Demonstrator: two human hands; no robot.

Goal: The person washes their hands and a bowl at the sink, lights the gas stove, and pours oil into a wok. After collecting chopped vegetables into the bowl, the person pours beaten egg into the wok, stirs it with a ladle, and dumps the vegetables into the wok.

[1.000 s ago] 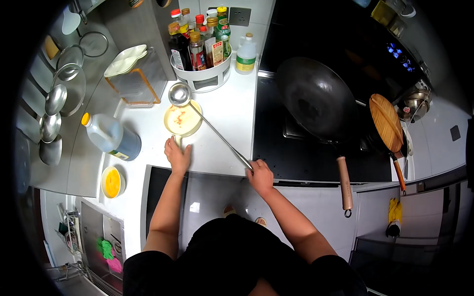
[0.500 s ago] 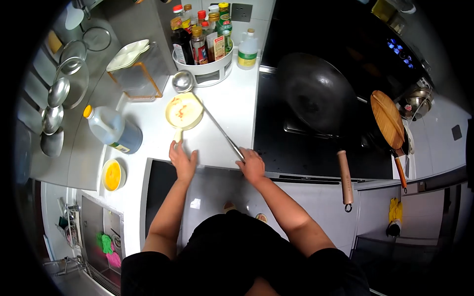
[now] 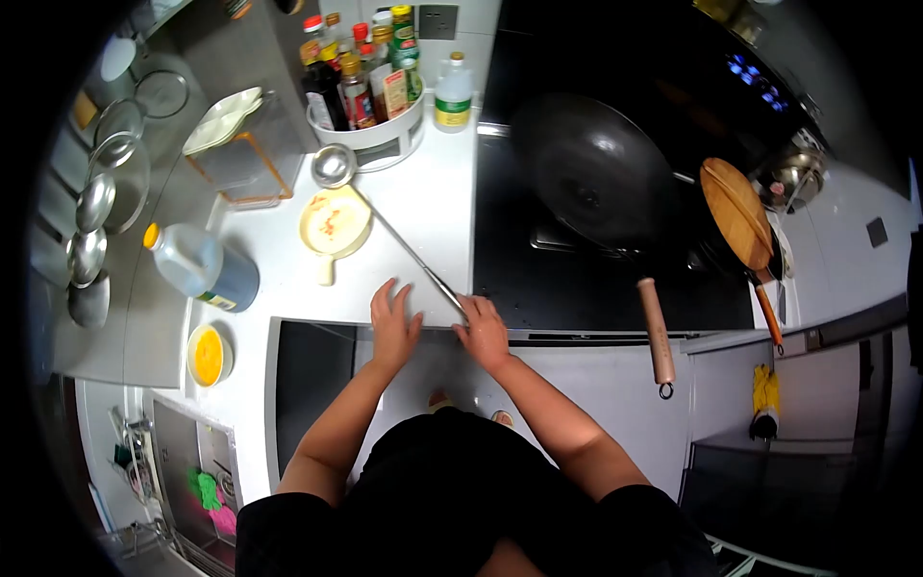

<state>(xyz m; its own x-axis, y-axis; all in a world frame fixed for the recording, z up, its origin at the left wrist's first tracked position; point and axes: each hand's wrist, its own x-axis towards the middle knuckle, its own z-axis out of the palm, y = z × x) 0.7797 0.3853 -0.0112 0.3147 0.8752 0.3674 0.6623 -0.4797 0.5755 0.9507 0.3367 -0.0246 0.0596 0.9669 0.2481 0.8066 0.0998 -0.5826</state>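
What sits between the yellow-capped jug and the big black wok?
In the head view, the pale yellow dish and the ladle, its handle end in the right hand.

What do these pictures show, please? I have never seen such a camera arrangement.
There is no machine: a person works bare-handed. Every picture comes from one camera worn on the head, looking forward and down. The right hand holds the end of a long ladle; the left hand is open and holds nothing. On the white counter are a small yellow pan with reddish bits, a bowl with yellow contents, a jug and a rack of bottles. To the right, a dark wok stands on the stove.
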